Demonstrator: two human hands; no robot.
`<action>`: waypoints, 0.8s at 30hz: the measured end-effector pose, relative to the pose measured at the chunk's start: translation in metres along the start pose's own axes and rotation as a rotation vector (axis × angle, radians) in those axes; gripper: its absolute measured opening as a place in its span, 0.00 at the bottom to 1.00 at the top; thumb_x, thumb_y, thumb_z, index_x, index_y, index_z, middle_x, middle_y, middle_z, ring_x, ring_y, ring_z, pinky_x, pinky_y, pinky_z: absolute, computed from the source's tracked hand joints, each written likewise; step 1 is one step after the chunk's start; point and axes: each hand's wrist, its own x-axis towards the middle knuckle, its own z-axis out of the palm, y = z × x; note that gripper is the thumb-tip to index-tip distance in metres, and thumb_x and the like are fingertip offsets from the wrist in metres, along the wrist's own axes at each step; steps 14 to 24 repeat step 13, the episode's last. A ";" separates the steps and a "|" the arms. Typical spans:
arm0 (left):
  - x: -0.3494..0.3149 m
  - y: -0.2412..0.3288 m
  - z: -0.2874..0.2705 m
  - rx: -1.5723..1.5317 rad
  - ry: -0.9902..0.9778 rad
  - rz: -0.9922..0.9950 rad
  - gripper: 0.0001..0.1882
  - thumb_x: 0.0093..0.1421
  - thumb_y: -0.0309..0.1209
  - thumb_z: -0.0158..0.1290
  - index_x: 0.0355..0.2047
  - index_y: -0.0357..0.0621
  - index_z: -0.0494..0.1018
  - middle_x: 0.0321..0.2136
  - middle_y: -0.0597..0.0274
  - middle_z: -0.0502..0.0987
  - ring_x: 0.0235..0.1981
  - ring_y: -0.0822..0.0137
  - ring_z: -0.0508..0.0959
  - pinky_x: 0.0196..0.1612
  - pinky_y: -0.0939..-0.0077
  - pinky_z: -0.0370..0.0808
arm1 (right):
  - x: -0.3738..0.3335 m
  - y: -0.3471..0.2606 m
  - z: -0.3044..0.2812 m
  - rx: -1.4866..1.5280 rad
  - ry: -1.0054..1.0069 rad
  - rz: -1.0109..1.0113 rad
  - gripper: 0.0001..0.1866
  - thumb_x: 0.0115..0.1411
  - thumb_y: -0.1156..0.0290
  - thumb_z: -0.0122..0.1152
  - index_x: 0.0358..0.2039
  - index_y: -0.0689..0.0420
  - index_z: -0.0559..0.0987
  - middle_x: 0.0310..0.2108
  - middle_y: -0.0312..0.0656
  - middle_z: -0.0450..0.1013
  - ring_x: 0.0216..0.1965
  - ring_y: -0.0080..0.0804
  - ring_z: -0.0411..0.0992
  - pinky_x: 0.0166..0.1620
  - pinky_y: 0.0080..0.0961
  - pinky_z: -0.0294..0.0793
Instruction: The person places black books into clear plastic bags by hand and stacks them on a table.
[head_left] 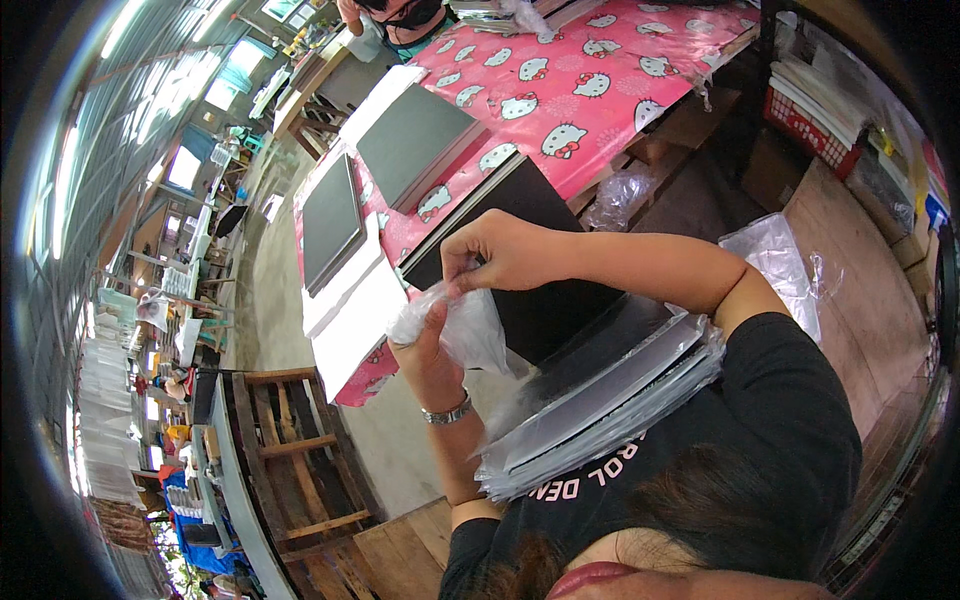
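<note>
In front of my chest, both hands pinch a crumpled clear plastic bag [475, 328]. My left hand [424, 352], below a metal wristwatch [446, 410], has its thumb up and its fingers closed on the bag's bunched end. From the right, my right hand [507, 252] reaches across and grips the film's upper edge between thumb and fingertips. Against my body leans a stack of flat packs in clear plastic [610, 410]. Behind the bag a stack of black panels [555, 305] lies at the table edge, partly hidden by my right arm.
A pink cat-print cloth covers the table [590, 85]. On it lie a dark panel stack [415, 140], another dark panel [333, 225] and white sheets [350, 285]. A wooden pallet [300, 450] stands to the left, a red crate [810, 125] to the right. Another person [405, 20] is beyond the table.
</note>
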 end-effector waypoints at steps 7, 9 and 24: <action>0.002 0.010 0.030 0.091 0.117 0.111 0.11 0.49 0.22 0.59 0.34 0.36 0.73 0.28 0.62 0.76 0.28 0.69 0.75 0.35 0.75 0.72 | 0.000 0.004 0.007 -0.020 0.260 -0.157 0.11 0.55 0.67 0.62 0.26 0.63 0.76 0.19 0.40 0.70 0.22 0.20 0.64 0.28 0.23 0.66; 0.005 0.012 0.028 0.132 0.104 0.155 0.13 0.48 0.21 0.60 0.35 0.37 0.71 0.25 0.65 0.74 0.26 0.71 0.73 0.33 0.76 0.71 | 0.000 -0.001 0.009 0.057 0.303 -0.133 0.11 0.57 0.66 0.60 0.26 0.63 0.76 0.18 0.40 0.70 0.21 0.20 0.62 0.28 0.24 0.66; 0.000 0.019 0.040 0.080 0.115 0.163 0.11 0.51 0.23 0.59 0.29 0.41 0.66 0.24 0.65 0.74 0.25 0.75 0.71 0.31 0.81 0.68 | 0.001 -0.004 -0.002 -0.209 0.204 0.024 0.10 0.59 0.68 0.57 0.27 0.62 0.76 0.20 0.38 0.72 0.24 0.18 0.62 0.32 0.24 0.69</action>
